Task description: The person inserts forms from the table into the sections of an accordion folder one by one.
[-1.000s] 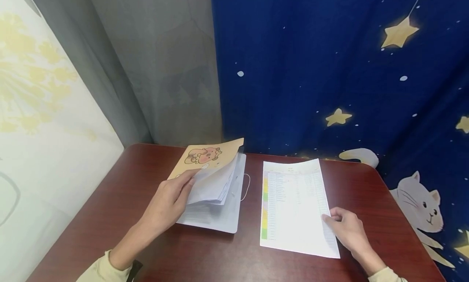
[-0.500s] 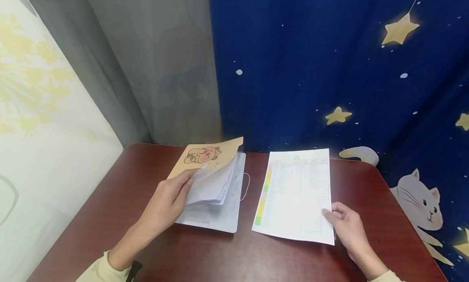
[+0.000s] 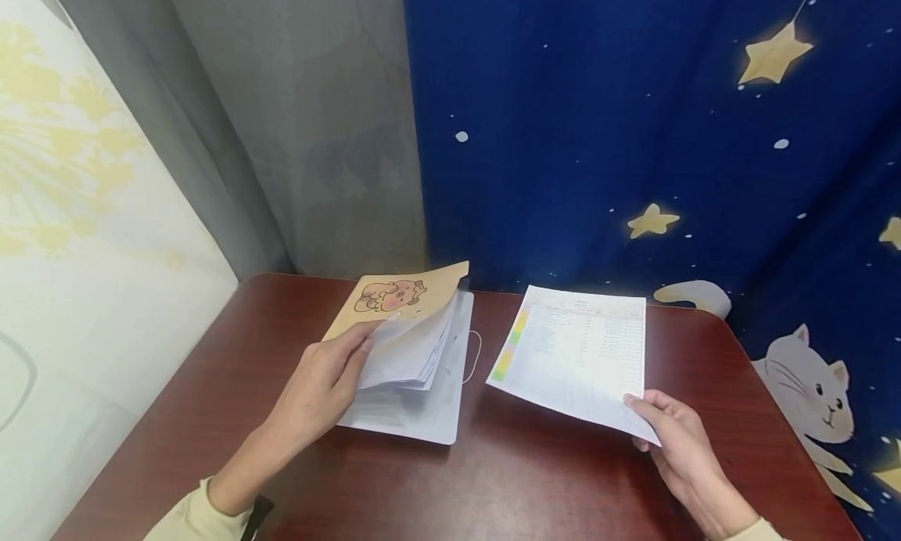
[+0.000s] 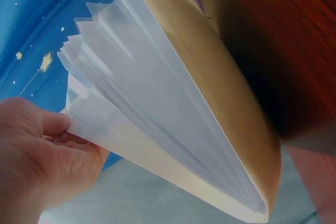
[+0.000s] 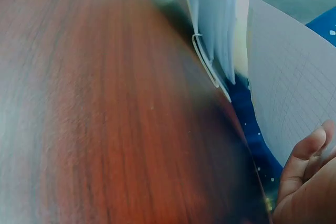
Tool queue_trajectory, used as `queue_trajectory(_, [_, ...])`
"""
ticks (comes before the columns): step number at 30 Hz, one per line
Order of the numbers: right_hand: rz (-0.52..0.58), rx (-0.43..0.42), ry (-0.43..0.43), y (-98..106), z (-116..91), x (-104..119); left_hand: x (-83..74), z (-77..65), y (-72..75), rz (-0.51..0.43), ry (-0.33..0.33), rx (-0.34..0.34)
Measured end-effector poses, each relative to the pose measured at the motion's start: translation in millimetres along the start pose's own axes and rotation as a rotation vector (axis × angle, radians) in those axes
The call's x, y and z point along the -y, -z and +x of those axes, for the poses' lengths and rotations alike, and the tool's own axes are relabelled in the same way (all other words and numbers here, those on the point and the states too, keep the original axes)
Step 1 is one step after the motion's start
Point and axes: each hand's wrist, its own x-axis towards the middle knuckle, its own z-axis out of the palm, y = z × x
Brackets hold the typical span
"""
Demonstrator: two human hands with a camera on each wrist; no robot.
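An expanding file folder [image 3: 380,295] with a tan cover and a cartoon animal on it stands partly fanned at the left of the table. My left hand [image 3: 320,377] pinches the edge of its front cover and lifts it. In the left wrist view the folder's clear plastic pockets [image 4: 131,61] spread apart, with the left hand [image 4: 52,150] at the cover's corner. To the right, my right hand [image 3: 676,439] holds a printed sheet of paper [image 3: 577,353] by its lower right corner, thumb on top. The sheet is tilted above the table and carries a table with coloured cells.
The dark red wooden table [image 3: 521,478] reaches back to a blue star-patterned curtain [image 3: 535,134] and a grey curtain [image 3: 324,134]. A white elastic loop [image 3: 475,361] sticks out from the folder's right side.
The paper has risen off the table, its near edge tilting up and its left side swinging inward, with the right hand turning under it. The left hand and folder have stayed put.
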Motion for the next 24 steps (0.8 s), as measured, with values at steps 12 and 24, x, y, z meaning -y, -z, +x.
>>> queue_trajectory(12, [0.116, 0.062, 0.03, -7.8, -3.6, 7.8, 0.3, -0.4, 1.3, -0.015, 0.019, 0.003])
queue_trajectory(24, [0.216, 0.116, 0.06, -40.5, -6.1, 9.3, -0.3, -0.1, 3.0, -0.022, 0.024, 0.004])
